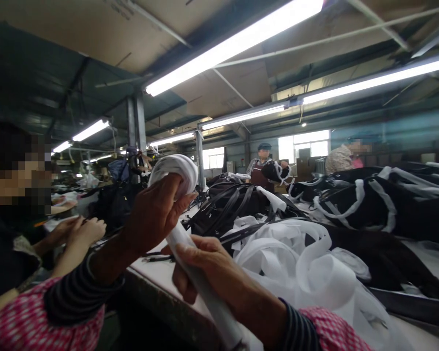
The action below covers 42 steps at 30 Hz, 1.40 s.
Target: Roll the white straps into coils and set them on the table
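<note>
My left hand (155, 207) is raised, its fingers closed around a loose coil of soft white strip (173, 165). Below it, my right hand (214, 263) pinches a narrow white-covered strap (214, 302) between thumb and fingers. The strap slants from beneath the coil down to the bottom edge of the view; where strip and strap meet is partly hidden by my hands. Beside my right forearm lies a tangled heap of wide white strip (314, 263) on the table. Black bags (219, 209) with dark straps lie just behind.
More black bags (369, 204) with white-wrapped handles are piled at right on the pale table (161, 278). A co-worker (7, 253) stands close at left, hands (84, 231) near the table. Another person (265, 168) holds a black bag across the table; a third (346, 156) is farther right.
</note>
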Motion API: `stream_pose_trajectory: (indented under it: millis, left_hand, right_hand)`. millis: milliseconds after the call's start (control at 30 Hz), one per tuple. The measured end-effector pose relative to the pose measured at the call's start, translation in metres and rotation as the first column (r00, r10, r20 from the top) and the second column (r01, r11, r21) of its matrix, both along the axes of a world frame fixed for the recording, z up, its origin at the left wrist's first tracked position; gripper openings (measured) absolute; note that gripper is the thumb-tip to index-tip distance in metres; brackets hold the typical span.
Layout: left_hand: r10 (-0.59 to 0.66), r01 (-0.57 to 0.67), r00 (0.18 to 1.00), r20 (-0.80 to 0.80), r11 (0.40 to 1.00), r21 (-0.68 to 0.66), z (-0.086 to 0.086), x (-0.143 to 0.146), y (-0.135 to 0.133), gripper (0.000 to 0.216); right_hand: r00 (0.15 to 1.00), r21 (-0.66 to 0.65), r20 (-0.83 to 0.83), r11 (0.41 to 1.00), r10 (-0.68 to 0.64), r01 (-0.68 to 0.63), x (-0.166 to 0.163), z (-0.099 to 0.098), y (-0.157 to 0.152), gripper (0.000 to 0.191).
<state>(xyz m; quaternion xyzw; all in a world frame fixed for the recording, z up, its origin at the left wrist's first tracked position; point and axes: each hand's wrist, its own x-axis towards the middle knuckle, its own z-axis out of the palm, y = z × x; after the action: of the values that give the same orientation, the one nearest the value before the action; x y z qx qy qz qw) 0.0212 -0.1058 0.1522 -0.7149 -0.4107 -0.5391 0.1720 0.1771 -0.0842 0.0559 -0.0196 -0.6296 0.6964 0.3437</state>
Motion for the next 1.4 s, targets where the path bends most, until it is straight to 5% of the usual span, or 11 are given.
stream_pose_trajectory:
  millis: [167,300,400,500,567,667,767,1033,1200,1400]
  left_hand:
    - [-0.092,0.076,0.963,-0.253,0.994,-0.075,0.002,0.018,0.004,0.014]
    - [-0.278,0.238,0.831,-0.482,0.96,-0.144,-0.038,0.057,-0.001,0.013]
    - [-0.444,0.358,0.726,-0.524,0.896,-0.263,-0.067,0.098,-0.005,0.025]
    - [-0.557,0.376,0.644,-0.524,0.827,-0.418,-0.091,0.145,-0.002,0.03]
    - [-0.609,0.375,0.587,-0.533,0.788,-0.488,-0.104,0.178,0.006,0.03]
    - [-0.677,0.413,0.492,-0.548,0.735,-0.538,-0.119,0.228,0.02,0.034]
    - [-0.746,0.443,0.421,-0.516,0.666,-0.601,-0.124,0.278,0.034,0.028]
    - [-0.834,0.472,0.18,-0.522,0.539,-0.698,-0.148,0.377,0.051,0.015]
    - [-0.854,0.521,0.006,-0.521,0.447,-0.727,-0.162,0.406,0.049,0.012]
    - [-0.76,0.586,-0.092,-0.643,0.481,-0.652,-0.168,0.45,0.03,0.003]
  right_hand:
    - [0.993,0.071,0.096,0.995,-0.073,0.066,0.069,0.029,-0.004,0.028]
    - [0.9,0.136,0.337,0.96,-0.277,0.244,0.137,0.022,-0.027,0.039]
    - [0.768,0.192,0.5,0.916,-0.401,0.353,0.188,0.008,-0.046,0.049]
    - [0.674,0.3,0.545,0.867,-0.499,0.399,0.24,-0.006,-0.061,0.039]
    - [0.573,0.498,0.518,0.768,-0.635,0.402,0.272,-0.012,-0.07,0.026]
    - [0.345,0.799,0.389,0.5,-0.854,0.335,0.316,-0.016,-0.083,0.013]
    - [0.2,0.891,0.263,0.317,-0.944,0.325,0.355,-0.023,-0.092,0.012]
    - [-0.127,0.929,0.144,0.09,-0.981,0.359,0.421,-0.089,-0.107,0.018]
    - [-0.133,0.964,0.081,0.043,-0.988,0.264,0.436,-0.136,-0.127,0.043]
    - [-0.297,0.986,-0.034,-0.08,-0.954,0.144,0.455,-0.165,-0.158,0.04]
